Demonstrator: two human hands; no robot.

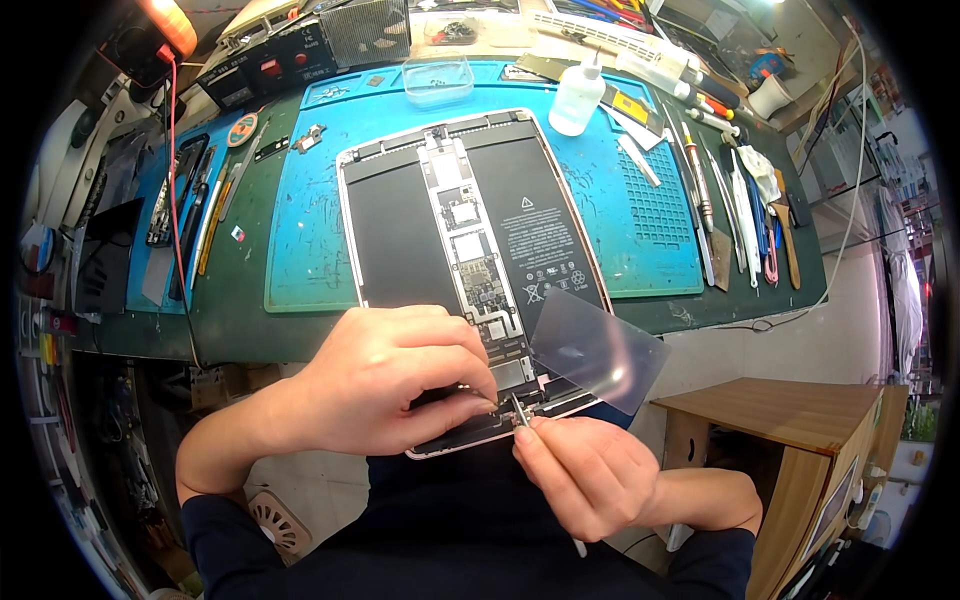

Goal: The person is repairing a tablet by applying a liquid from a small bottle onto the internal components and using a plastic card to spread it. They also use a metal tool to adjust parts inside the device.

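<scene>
An opened tablet (395, 215) lies with its near end overhanging the bench edge, its dark batteries and central circuit board (480, 270) exposed. Over its near left corner my left hand (390, 375) is closed, thumb and forefinger pinched at the small parts there; what they hold is too small to make out. My right hand (595, 475) grips slim metal tweezers (519, 410), whose tips touch or hover just above the near edge, close to my left fingertips. A clear plastic sheet (605, 355) rests partly on the tablet's right side and sticks out past it.
Beneath the tablet is a blue work mat (310, 240). Behind it stand a clear tray (438, 82) and a white squeeze bottle (577, 98). Hand tools (745, 215) line the right side. A wooden cabinet (780, 410) stands at the lower right.
</scene>
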